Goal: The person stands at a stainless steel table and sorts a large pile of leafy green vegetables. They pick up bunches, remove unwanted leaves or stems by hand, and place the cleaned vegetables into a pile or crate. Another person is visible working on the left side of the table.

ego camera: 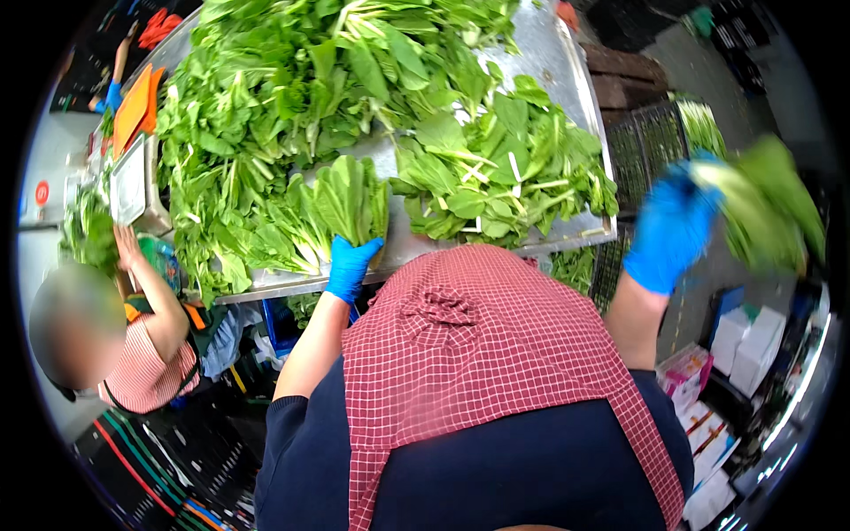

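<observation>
My left hand (352,269), in a blue glove, grips the stem end of an upright bunch of long-leaved greens (345,196) at the near edge of the metal table (554,63). Out to the right, past the table's corner, my right hand (674,229) is raised and blurred. Its blue-gloved fingers are closed around the pale base of another leafy green (773,206), whose leaves hang down to the right. A large heap of leafy greens (265,99) covers the left and far part of the tabletop. A smaller pile of loose leaves (491,172) lies nearer, on the right.
Black plastic crates (647,146) stand right of the table, with pale-stemmed greens (700,126) in one. At left, a co-worker (153,299) reaches towards a metal box-like device (133,186). A blue crate (279,325) sits below the table edge. White boxes (750,345) stand at lower right.
</observation>
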The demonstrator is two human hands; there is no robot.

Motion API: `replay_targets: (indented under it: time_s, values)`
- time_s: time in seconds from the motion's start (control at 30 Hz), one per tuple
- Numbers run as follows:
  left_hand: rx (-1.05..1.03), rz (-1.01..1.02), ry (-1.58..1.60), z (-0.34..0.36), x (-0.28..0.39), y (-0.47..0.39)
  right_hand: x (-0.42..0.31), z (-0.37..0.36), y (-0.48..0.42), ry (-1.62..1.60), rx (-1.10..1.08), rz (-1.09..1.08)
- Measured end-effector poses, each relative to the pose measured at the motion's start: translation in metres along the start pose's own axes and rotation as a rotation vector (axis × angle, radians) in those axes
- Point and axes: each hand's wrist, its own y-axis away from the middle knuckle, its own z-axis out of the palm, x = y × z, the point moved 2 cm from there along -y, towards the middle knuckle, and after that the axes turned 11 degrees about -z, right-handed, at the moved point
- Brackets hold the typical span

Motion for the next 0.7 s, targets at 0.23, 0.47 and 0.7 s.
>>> replay_targets:
  time_s: [0.23,0.47,0.7]
  values:
    - [0.173,0.05,-0.281,-0.054,-0.036,-0.033,0.022,-0.012,0.025,-0.23,0.203,0.277]
    - [0.331,0.133,-0.541,-0.062,-0.018,-0.013,-0.011,-0.052,0.055,1.072,-0.194,-0.805]
    - [0.316,0.105,-0.777,-0.064,-0.02,-0.033,0.09,-0.122,0.145,0.702,-0.074,0.4]
